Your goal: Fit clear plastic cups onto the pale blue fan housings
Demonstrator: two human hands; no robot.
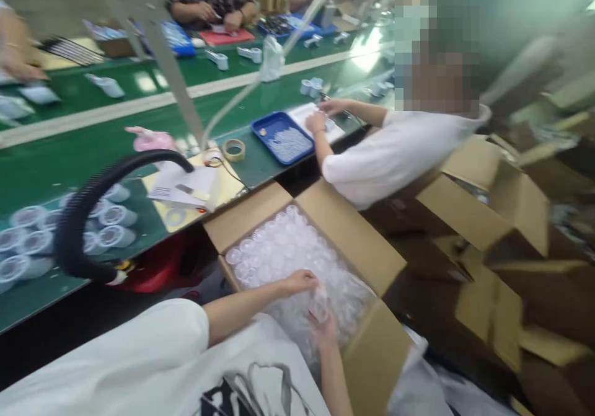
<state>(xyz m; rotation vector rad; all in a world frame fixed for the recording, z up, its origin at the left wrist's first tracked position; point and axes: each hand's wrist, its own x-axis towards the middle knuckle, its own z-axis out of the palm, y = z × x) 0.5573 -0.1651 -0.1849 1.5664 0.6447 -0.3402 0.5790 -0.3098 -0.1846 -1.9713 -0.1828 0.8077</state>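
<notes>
My left hand (pixel 300 282) and my right hand (pixel 325 327) are close together over an open cardboard box (pixel 348 233). Between them is a small clear plastic piece (pixel 320 302), blurred, with the fingers of both hands curled against it. Many similar clear, rounded plastic pieces (pixel 290 245) fill the box, inside a thin transparent bag liner (pixel 357 289). The exact shape of the held piece cannot be made out.
A green conveyor table (pixel 186 109) runs along the far side. On it are white cylindrical parts (pixel 111 214), a black flexible hose (pixel 77 217), a tape roll (pixel 233 149) and a blue tray (pixel 283 137). A co-worker (pixel 381 155) sits at right, near open cartons (pixel 493 193).
</notes>
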